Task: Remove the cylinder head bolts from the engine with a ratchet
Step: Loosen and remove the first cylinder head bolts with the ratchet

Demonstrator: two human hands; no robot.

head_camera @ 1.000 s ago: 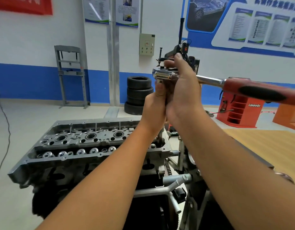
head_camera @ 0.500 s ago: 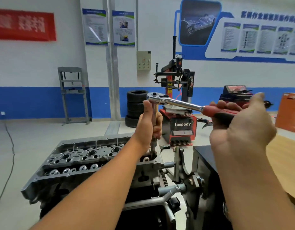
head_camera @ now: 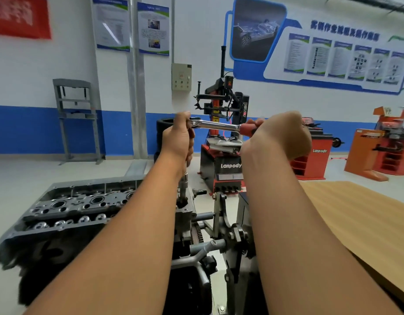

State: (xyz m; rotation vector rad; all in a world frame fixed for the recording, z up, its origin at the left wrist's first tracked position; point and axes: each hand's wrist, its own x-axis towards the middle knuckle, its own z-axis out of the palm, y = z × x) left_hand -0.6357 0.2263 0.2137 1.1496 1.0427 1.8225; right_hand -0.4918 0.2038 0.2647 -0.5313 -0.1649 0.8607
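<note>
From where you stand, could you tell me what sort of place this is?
Most likely an automotive training workshop. An engine sits on a stand in the foreground, a tire changer labelled Lanpody stands behind with stacked tires beside it, and instructional posters with a car chassis picture line the wall.

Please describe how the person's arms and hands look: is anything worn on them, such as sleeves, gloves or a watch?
Both forearms are bare as far as the frame shows; no sleeves are visible. The left hand and right hand wear no gloves. No watch, ring or marking shows on the visible sides.
</note>
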